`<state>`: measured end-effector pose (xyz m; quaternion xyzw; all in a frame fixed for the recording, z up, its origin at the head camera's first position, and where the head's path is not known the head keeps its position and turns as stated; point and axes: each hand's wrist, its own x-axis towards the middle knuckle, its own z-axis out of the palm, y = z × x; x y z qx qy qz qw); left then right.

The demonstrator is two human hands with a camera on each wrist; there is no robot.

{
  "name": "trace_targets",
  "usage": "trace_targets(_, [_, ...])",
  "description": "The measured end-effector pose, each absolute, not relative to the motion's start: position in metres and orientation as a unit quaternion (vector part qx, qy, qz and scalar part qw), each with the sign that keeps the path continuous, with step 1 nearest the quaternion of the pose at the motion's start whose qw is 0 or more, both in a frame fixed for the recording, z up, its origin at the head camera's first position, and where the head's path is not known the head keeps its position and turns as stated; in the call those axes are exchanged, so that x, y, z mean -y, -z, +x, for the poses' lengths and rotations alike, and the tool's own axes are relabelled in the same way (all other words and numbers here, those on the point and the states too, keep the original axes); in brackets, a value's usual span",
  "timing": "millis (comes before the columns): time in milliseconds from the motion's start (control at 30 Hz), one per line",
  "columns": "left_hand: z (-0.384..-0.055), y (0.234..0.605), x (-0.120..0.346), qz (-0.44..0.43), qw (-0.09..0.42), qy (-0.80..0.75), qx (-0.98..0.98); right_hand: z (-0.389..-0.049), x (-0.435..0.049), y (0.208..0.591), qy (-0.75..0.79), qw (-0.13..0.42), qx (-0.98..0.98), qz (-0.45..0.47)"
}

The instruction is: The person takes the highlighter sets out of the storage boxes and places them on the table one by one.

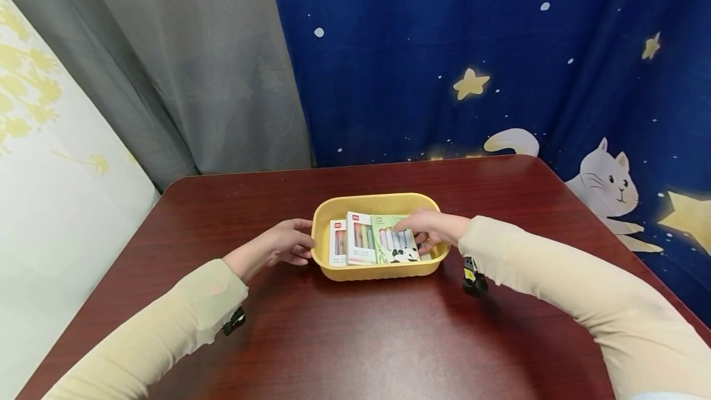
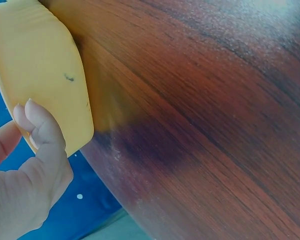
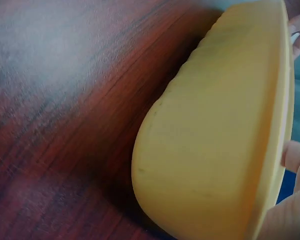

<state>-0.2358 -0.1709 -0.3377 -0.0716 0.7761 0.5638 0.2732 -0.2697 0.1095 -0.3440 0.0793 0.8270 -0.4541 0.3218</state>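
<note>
A yellow plastic basket [image 1: 361,272] sits on the table, holding several flat boxes of coloured sticks that look like crayons. Two white crayon boxes, one farther left [image 1: 337,255] and one mid-basket [image 1: 361,257], lean beside a green crayon box with a panda picture [image 1: 383,252]. My right hand [image 1: 426,225] reaches over the basket's right end and grips the green box at its upper right side. At the other end, my left hand [image 1: 289,242] has relaxed fingers touching the basket's outer wall, as the left wrist view also shows at the rim.
The dark red wooden table [image 1: 366,326] has rounded far corners. Behind it hang a grey curtain [image 1: 239,79] and a blue curtain [image 1: 383,66] with stars and a cat. A white patterned surface [image 1: 50,202] borders the left side.
</note>
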Motion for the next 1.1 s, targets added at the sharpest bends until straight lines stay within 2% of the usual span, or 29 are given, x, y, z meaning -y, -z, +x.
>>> trace_targets(300, [-0.237,0.338,0.173,-0.064,0.271,-0.562,-0.779,-0.269,-0.09,0.343,0.366,0.294,-0.88,0.074])
trace_targets(767, [-0.237,0.336,0.169,-0.071,0.272,-0.555,-0.783,-0.273,-0.093,0.345,0.366,0.286,-0.881,0.089])
trace_targets(1100, [-0.236,0.337,0.17,-0.07,0.273,-0.554,-0.784,-0.273,-0.105,0.336,0.422,0.333,-0.841,0.062])
